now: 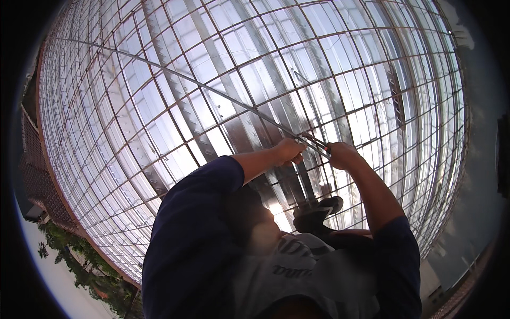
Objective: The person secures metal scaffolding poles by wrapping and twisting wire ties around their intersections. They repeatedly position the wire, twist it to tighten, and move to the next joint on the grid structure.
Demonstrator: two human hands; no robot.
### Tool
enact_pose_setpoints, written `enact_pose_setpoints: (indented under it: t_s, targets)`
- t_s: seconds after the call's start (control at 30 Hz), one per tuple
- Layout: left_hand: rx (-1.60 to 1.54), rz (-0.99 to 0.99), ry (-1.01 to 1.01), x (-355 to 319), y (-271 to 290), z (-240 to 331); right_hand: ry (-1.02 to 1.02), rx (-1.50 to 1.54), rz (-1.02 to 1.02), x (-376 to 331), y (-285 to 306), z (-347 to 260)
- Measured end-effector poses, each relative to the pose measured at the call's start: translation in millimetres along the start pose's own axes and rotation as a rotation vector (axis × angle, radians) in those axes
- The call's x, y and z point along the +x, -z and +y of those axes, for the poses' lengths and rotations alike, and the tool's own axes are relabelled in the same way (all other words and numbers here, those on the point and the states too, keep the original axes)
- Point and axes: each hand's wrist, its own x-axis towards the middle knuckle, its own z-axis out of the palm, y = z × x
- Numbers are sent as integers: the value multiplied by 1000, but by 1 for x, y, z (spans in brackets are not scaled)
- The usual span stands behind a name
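My right hand [343,156] is closed round the handles of a pair of pliers [317,142]. Their dark jaws point up and left to a crossing in the steel rod mesh [317,37]. Just left of the jaws, my left hand [289,151] has its fingers pinched together by that same crossing. Whatever lies in the pinch is too small to make out. A long straight steel rod [223,95] runs diagonally over the mesh from the upper left down to my hands.
Shiny ribbed metal sheeting [249,130] lies beneath the mesh. My dark shoe [313,219] stands below my hands, among the rods. Tiled roofs [45,165] and green plants [74,258] show past the left edge, and a grey surface [481,175] past the right.
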Motion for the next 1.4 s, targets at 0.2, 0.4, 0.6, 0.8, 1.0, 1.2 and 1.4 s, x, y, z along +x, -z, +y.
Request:
enact_pose_setpoints:
  t_s: [0.2, 0.4, 0.6, 0.8, 1.0, 1.2, 1.4]
  targets:
    - [-99, -51, -69, 19, 2, -25, -16, -159, -151, 16, 18, -12]
    - [-169, -97, -31, 16, 10, -31, -28, -218, -181, 11, 36, -44]
    - [-155, -149, -47, 13, 16, -34, -56, -288, -180, 4, 43, -64]
    - [-227, -149, -59, 9, 16, -29, -166, -359, -166, -1, 43, -79]
    - [-283, -184, -70, 8, 26, -25, 6, -169, -438, 8, 34, -64]
    - [23, -22, -308, 27, 65, -57, -212, 1110, -476, -16, -21, -38]
    - [1005, 201, -997, -30, 13, -30, -125, 1176, -385, -23, -43, -38]
